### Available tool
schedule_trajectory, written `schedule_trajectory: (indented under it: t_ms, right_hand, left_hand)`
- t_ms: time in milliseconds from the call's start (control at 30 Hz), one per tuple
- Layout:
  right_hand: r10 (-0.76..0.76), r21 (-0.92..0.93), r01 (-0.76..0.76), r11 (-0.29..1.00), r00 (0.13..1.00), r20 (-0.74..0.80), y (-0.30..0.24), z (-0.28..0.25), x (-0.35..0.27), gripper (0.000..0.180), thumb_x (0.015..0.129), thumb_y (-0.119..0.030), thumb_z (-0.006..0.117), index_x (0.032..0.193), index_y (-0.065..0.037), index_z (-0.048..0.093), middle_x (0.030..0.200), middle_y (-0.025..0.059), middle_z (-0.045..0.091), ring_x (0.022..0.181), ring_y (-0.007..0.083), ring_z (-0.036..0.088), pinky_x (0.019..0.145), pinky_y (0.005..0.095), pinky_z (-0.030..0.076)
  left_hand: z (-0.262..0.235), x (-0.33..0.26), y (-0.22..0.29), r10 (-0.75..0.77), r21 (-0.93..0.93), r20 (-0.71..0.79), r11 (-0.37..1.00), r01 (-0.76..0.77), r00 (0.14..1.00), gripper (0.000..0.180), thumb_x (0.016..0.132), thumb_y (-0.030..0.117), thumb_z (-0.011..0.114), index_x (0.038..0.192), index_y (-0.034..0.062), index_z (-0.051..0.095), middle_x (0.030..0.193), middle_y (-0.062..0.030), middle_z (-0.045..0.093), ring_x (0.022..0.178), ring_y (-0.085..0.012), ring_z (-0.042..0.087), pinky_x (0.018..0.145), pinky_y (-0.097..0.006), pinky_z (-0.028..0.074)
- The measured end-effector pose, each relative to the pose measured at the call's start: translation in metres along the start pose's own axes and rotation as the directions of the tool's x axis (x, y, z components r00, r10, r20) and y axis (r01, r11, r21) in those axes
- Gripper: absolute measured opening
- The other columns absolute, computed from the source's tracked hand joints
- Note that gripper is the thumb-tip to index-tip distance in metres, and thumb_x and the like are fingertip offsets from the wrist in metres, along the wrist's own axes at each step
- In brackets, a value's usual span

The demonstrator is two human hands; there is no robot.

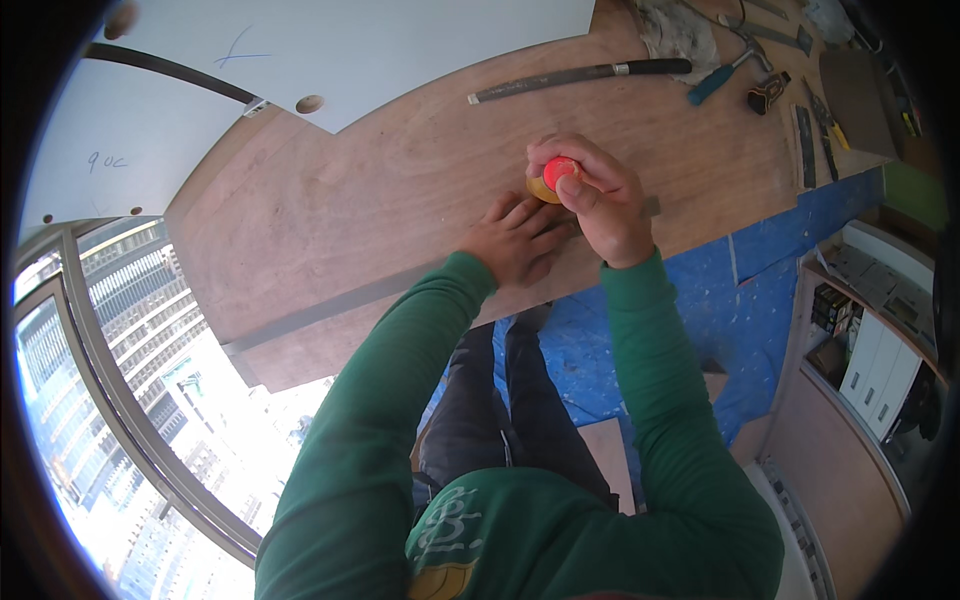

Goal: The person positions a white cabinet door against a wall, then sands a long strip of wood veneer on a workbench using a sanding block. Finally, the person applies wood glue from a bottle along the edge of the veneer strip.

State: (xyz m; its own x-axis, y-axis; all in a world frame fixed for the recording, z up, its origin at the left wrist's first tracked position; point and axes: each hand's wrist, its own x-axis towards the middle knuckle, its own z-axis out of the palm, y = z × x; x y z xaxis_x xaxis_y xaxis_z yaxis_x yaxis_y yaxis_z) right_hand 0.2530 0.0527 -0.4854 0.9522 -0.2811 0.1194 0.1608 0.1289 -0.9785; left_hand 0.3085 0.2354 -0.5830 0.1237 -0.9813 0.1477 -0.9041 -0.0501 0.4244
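On the counter [400, 200], the left hand [520, 240] lies flat, fingers pressed together, beside the right hand [600, 200], which pinches a red-capped bottle [555, 175] upright just above it.

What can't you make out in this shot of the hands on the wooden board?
- Head view: the red-capped tool in the right hand; its fingers cover the body, so its kind is unclear.
- Head view: whatever lies under the left hand, hidden by the palm pressed flat on the wooden board.
- Head view: the tools at the upper right, too small and bent by the fisheye rim.
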Motion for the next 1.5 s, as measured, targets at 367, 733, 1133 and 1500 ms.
schedule_trajectory:
  t_ms: [367,733,1133,1500]
  right_hand:
    - [0.084,0.104,-0.077,0.992,0.994,-0.067,-0.005,-0.002,-0.003,0.023,0.107,-0.014,0.058,0.101,0.005,0.070,0.098,0.0140,0.070,0.102,0.0252,0.064,0.103,0.0425,0.050]
    - [0.032,0.028,-0.029,0.999,0.993,-0.109,-0.001,0.005,-0.009,0.037,0.102,-0.037,0.072,0.106,0.000,0.071,0.099,0.0062,0.069,0.094,0.0132,0.063,0.086,0.0299,0.053]
    - [-0.001,-0.068,0.011,0.998,0.988,0.154,-0.004,-0.018,-0.008,0.040,0.095,-0.015,0.079,0.130,-0.004,0.065,0.131,0.0133,0.066,0.127,0.0230,0.061,0.110,0.0377,0.049]
    - [-0.032,-0.103,0.030,0.994,0.999,-0.012,0.003,0.006,-0.007,0.043,0.105,-0.032,0.068,0.135,-0.003,0.058,0.126,0.0106,0.064,0.119,0.0206,0.062,0.102,0.0362,0.052]
  left_hand:
    - [0.001,0.000,0.001,-0.014,0.012,-0.013,1.000,0.014,1.000,0.050,0.087,0.040,0.073,0.133,0.0218,0.068,0.143,-0.0064,0.060,0.136,-0.0284,0.051,0.121,-0.055,0.031]
    - [0.001,-0.001,0.001,-0.014,0.016,-0.009,1.000,0.014,1.000,0.048,0.087,0.040,0.073,0.132,0.0238,0.068,0.143,-0.0049,0.059,0.139,-0.0286,0.048,0.122,-0.055,0.030]
    - [0.005,-0.004,0.000,-0.050,0.022,0.039,0.999,0.049,0.998,0.043,0.089,0.044,0.072,0.129,0.0271,0.071,0.147,-0.0064,0.057,0.146,-0.0324,0.042,0.124,-0.058,0.027]
    - [-0.004,-0.002,0.001,-0.057,0.029,0.073,0.998,0.055,0.996,0.058,0.091,0.041,0.069,0.145,0.0235,0.061,0.153,-0.0068,0.052,0.146,-0.0295,0.042,0.125,-0.053,0.028]
